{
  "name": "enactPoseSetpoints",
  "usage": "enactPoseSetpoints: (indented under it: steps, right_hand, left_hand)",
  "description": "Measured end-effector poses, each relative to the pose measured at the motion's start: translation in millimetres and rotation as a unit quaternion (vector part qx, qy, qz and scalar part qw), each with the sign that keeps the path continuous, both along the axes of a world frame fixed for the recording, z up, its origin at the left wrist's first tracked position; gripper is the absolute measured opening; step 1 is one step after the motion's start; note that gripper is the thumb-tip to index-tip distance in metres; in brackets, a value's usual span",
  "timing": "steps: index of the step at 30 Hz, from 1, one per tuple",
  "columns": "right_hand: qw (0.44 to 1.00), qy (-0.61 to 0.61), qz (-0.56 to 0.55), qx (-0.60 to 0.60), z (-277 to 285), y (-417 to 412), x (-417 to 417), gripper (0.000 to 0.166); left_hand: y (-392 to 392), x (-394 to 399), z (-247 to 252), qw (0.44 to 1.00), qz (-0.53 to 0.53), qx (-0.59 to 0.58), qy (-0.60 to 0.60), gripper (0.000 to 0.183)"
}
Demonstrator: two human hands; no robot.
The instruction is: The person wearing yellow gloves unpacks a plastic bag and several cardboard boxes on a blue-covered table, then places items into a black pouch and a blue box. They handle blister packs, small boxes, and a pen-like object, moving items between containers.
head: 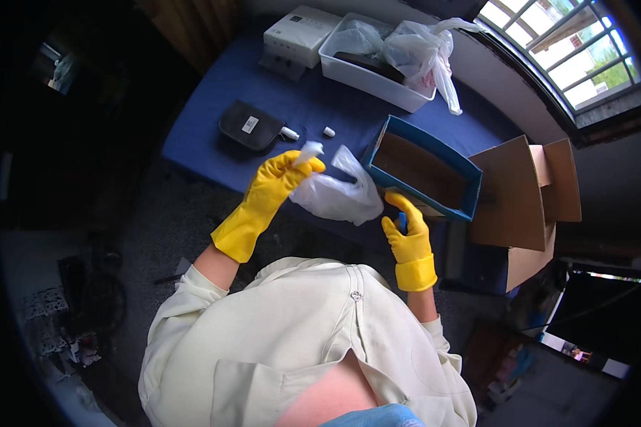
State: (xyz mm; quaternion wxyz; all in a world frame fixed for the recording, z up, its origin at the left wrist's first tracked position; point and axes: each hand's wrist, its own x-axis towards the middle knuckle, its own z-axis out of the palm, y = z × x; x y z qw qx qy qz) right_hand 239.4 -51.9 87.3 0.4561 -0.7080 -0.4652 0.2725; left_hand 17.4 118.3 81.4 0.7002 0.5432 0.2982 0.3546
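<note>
My left hand (278, 181), in a yellow rubber glove, pinches a translucent white plastic bag (342, 197) by its top. The bag hangs slack over the near edge of the table, one handle loop standing up. To the right, my right hand (410, 235) wears a matching glove and has a small blue object (403, 223) between thumb and fingers; most of it is hidden, so its kind is unclear. Just beyond that hand stands an uncovered blue cardboard box (422, 165) with a brown inside. No contents show in it.
On the blue-covered table (197, 123) lie a black zip pouch (248, 125), a white tube (289, 133) and a small white cap (329, 132). Behind stand a tissue pack (302, 34) and a white plastic bin (374, 85) holding bags. An opened cardboard carton (505, 192) sits right.
</note>
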Motion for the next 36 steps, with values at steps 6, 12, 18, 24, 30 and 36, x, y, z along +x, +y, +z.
enactPoseSetpoints:
  steps: [6, 12, 18, 24, 30, 36]
  right_hand:
    - [0.975, -0.158, 0.023, 0.154, 18, 53, -21, 0.049]
    - [0.923, -0.366, 0.118, 0.006, 27, 72, -28, 0.065]
    - [0.920, -0.331, 0.203, -0.045, 8, 69, -26, 0.028]
    - [0.983, 0.181, 0.006, 0.017, 14, 47, -22, 0.014]
    - [0.978, 0.207, -0.021, -0.012, -17, 29, -24, 0.017]
    - [0.975, 0.203, 0.003, 0.088, -8, 27, -30, 0.015]
  left_hand:
    - [-16, 2, 48, 0.984, -0.172, 0.036, 0.023, 0.019]
    - [-2, -24, 63, 0.964, -0.198, 0.174, -0.041, 0.013]
    - [1, -45, 71, 0.961, -0.190, 0.200, -0.011, 0.018]
    - [0, -70, 87, 0.956, -0.121, 0.259, 0.067, 0.028]
    - [-31, -42, 118, 0.788, -0.051, 0.488, 0.371, 0.038]
    - [-58, -5, 83, 0.772, -0.099, 0.525, 0.345, 0.032]
